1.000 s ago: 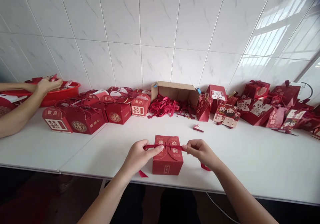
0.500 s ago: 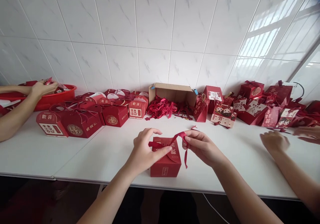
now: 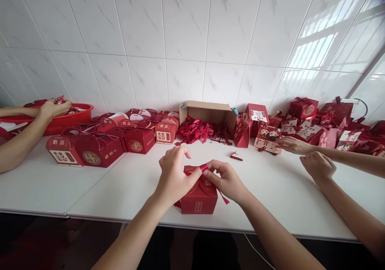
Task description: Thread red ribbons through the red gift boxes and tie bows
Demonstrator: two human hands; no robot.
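A red gift box [image 3: 199, 204] with pale lettering sits near the table's front edge, a red ribbon [image 3: 204, 167] across its top. My left hand [image 3: 174, 175] is at the box's left side. Its thumb presses the ribbon at the top, while its index finger arches above; its other fingers are partly hidden. From the right, my right hand [image 3: 227, 179] pinches the ribbon between thumb and fingers, close to the left thumb. One ribbon tail hangs at the box's right side, and a bit of red shows low on the left.
Red gift boxes [image 3: 99, 149] stand at left before a red basin [image 3: 73, 119], where another person's hand [image 3: 54, 108] is. Behind lies an open cardboard box [image 3: 210, 111] with red ribbons [image 3: 194, 130]. At right, a co-worker's hands [image 3: 318, 166] are near piled packages [image 3: 308, 131].
My right hand has moved left and drawn the ribbon in against my left thumb. At right, a co-worker's hand has reached left to the printed packages, uncovering a small red piece on the table.
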